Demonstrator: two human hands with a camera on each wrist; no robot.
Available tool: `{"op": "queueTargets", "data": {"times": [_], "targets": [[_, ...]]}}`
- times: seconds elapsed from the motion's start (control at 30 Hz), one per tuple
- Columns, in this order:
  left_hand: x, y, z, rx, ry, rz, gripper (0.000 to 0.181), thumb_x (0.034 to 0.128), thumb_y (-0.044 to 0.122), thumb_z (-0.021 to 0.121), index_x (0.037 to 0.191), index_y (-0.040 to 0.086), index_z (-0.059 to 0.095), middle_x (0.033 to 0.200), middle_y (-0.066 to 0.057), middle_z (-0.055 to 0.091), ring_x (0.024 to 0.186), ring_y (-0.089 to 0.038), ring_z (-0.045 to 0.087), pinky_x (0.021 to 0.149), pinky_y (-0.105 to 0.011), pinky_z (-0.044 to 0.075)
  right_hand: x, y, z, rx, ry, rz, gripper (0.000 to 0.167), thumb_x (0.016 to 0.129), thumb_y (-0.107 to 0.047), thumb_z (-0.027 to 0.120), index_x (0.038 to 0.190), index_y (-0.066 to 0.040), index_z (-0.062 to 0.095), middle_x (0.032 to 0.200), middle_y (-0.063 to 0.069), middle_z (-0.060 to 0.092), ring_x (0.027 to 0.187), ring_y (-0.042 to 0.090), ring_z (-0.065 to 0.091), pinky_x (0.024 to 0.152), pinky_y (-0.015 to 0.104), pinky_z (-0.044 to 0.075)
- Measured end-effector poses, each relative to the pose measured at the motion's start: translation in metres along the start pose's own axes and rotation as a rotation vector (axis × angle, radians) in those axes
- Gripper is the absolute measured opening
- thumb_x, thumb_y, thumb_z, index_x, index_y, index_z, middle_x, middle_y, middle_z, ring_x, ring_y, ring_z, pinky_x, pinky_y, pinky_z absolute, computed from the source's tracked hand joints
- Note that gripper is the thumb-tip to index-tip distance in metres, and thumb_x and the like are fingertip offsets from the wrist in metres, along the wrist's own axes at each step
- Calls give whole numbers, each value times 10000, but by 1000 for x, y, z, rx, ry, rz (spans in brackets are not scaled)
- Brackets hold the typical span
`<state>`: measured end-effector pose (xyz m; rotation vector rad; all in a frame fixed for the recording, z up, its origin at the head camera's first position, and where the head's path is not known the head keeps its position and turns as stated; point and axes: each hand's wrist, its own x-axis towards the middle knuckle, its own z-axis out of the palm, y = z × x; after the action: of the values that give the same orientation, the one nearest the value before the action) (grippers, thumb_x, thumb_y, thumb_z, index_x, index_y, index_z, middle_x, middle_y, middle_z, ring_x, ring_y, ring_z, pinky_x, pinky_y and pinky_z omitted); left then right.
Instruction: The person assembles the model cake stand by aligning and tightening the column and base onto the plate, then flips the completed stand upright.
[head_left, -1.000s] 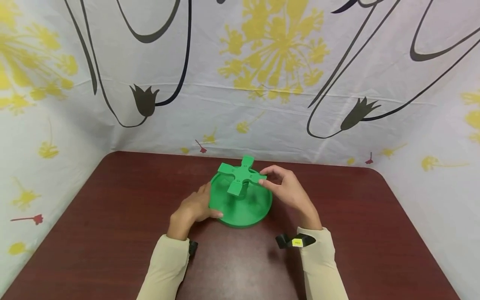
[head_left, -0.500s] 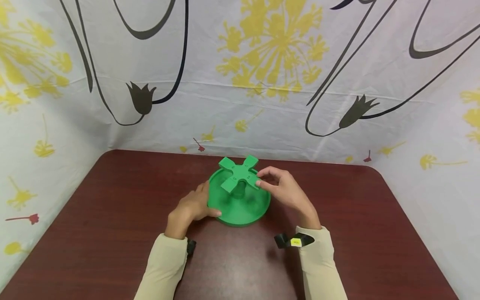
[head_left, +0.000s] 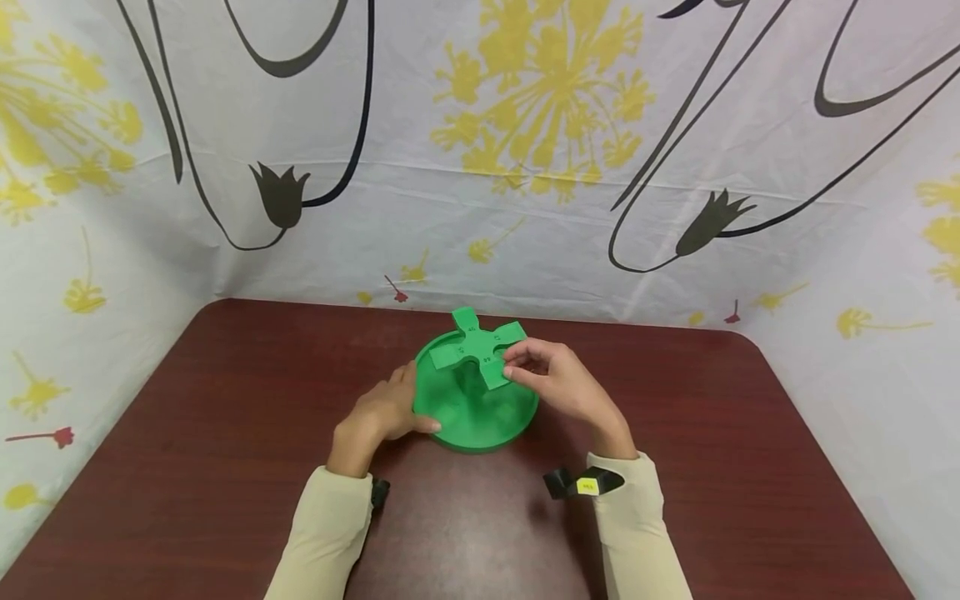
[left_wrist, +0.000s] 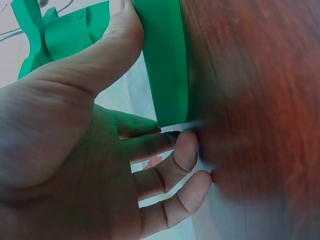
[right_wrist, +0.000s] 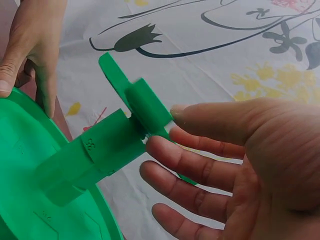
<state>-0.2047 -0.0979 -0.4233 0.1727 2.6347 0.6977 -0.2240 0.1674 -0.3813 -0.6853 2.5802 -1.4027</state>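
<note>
A green round dish point(head_left: 480, 432) with a raised rim sits on the table. From its middle rises a thick green post point(right_wrist: 95, 152), topped by a green four-armed cross point(head_left: 477, 345) with small numbers on it. My left hand point(head_left: 381, 414) holds the dish's left rim, its thumb point(left_wrist: 122, 32) over the edge and its fingers round the outside. With thumb and forefinger my right hand point(head_left: 564, 382) pinches the cross arm at the near right. The right wrist view shows the other right fingers curled loosely below the cross point(right_wrist: 147, 107).
The dark red-brown wooden table point(head_left: 480, 517) reaches around the dish on all sides. White cloth point(head_left: 420, 225) with yellow and dark flower prints hangs behind the table and along both sides.
The cross has turned clockwise as seen from above, and my right hand has followed its arm slightly left and nearer. My left hand keeps its hold on the rim.
</note>
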Motion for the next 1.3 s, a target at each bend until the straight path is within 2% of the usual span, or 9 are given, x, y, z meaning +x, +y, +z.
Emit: {"op": "queueTargets", "data": {"times": [0.1, 0.2, 0.3, 0.37, 0.47, 0.57, 0.73, 1.0, 1.3], "targets": [[0, 0, 1, 4, -7, -4, 1063, 876, 412, 753, 1580, -13, 80, 1627, -214, 186, 1459, -435, 266, 1133, -555, 325, -2, -1, -2, 20, 31, 10, 142, 945, -123, 681, 1072, -67, 714, 915, 75, 715, 859, 202, 676, 773, 315, 542], [1, -1, 1, 5, -6, -1, 1064, 876, 414, 752, 1580, -13, 78, 1628, -213, 185, 1462, -430, 263, 1135, -552, 324, -3, -2, -4, 43, 168, 26, 125, 949, -118, 674, 1043, -46, 714, 842, 111, 695, 739, 242, 650, 652, 279, 522], [1, -2, 1, 3, -1, 4, 1067, 875, 413, 755, 1580, -13, 77, 1625, -215, 190, 1461, -431, 264, 1134, -552, 326, -2, -1, -4, 17, 315, 39, 173, 959, -135, 664, 1103, -44, 694, 919, 121, 664, 799, 257, 624, 702, 312, 521], [1, -2, 1, 3, 0, 4, 1068, 875, 415, 754, 1581, -12, 75, 1625, -214, 190, 1460, -432, 266, 1134, -551, 327, -1, 0, -3, -5, 344, 53, 270, 969, -151, 653, 1220, -52, 645, 1090, 123, 636, 960, 258, 623, 814, 365, 530], [2, -2, 1, 6, -3, 3, 1068, 877, 415, 751, 1581, -11, 70, 1627, -216, 185, 1462, -433, 261, 1136, -550, 324, 2, 2, 0, -2, 283, 69, 425, 986, -151, 624, 1393, -86, 522, 1371, 123, 530, 1259, 283, 531, 986, 452, 489], [2, -2, 1, 5, -7, 4, 1067, 881, 414, 747, 1581, -13, 65, 1629, -218, 176, 1467, -432, 251, 1140, -549, 319, 4, 4, 3, 32, 183, 57, 512, 1002, -131, 591, 1482, -92, 419, 1496, 133, 441, 1375, 316, 442, 1050, 508, 447], [2, -2, 1, 7, -10, 5, 1065, 883, 412, 745, 1579, -17, 63, 1629, -222, 172, 1467, -434, 249, 1144, -546, 314, 7, 7, 9, 77, 110, 29, 526, 998, -99, 593, 1487, -63, 404, 1463, 167, 479, 1345, 353, 485, 1101, 547, 386], [1, -2, 1, 3, -11, -5, 1067, 879, 415, 749, 1582, -10, 67, 1631, -216, 173, 1467, -432, 252, 1145, -545, 313, 2, 5, 8, 41, 144, 58, 436, 989, -111, 611, 1408, -69, 499, 1389, 155, 549, 1305, 335, 529, 1058, 531, 437], [1, -1, 0, 12, -23, -24, 1066, 880, 424, 745, 1582, -9, 70, 1636, -215, 158, 1474, -431, 238, 1150, -552, 303, 1, 4, 6, -49, 179, 50, 285, 980, -137, 626, 1258, -74, 642, 1255, 98, 633, 1131, 260, 604, 942, 438, 512]]}}
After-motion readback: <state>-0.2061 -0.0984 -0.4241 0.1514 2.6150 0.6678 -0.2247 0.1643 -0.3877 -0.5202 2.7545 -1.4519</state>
